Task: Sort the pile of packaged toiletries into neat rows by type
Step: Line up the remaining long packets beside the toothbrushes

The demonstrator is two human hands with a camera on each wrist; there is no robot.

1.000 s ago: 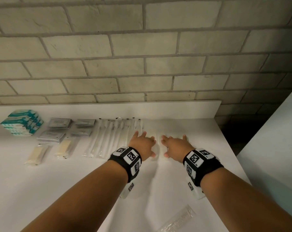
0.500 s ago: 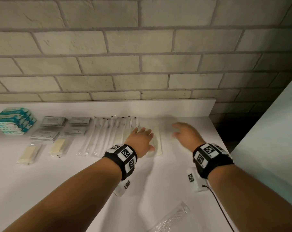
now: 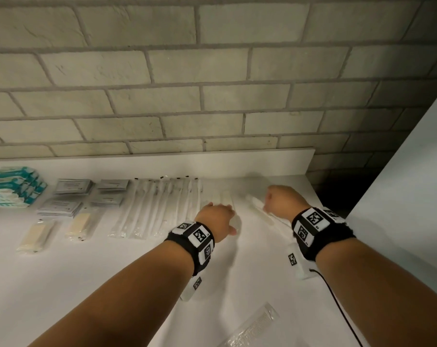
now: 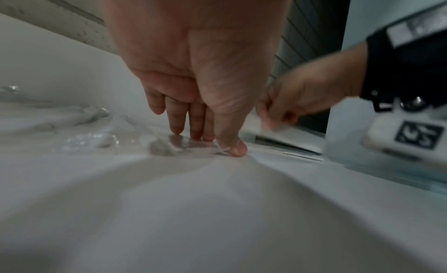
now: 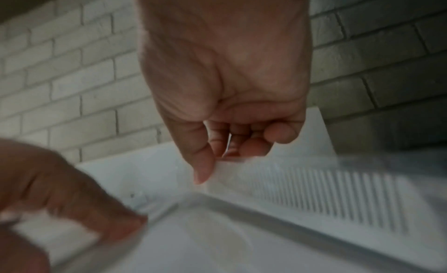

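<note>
Right hand (image 3: 283,200) pinched one end of a wrapped white comb (image 3: 260,209), thumb against curled fingers (image 5: 244,143), per the right wrist view. Comb was lifted at the held end and tilted; its long axis ran from the grip back toward the person and slightly right, teeth visible through the wrapper. Blur on this hand, so the exact contact point was hard to tell.

Left hand (image 3: 216,219) lay flat, fingers straight and together, fingertips (image 4: 232,149) pressing the clear wrapper of the comb row (image 3: 221,199) onto the white surface (image 3: 87,284). That row sat just right of the toothbrush row (image 3: 159,206), which serves as landmark here.

Key relation: held comb was just right of the pressed comb row, near it but not aligned; the row's combs ran front to back, the held one sat skewed. Right hand was the nearer and already had it. Judgement: the coming move needs the comb swung parallel to the row and set down beside it, left hand pinning the row so it doesn't slide.

Another wrapped comb (image 3: 252,329) lay loose on the surface, well toward the person from the toothbrush row, not yet sorted. Left of the toothbrush row: grey sachets (image 3: 73,186), wrapped cream-coloured bars (image 3: 79,222), and further left stacked teal boxes (image 3: 12,186). Sorting looked mostly done.
</note>
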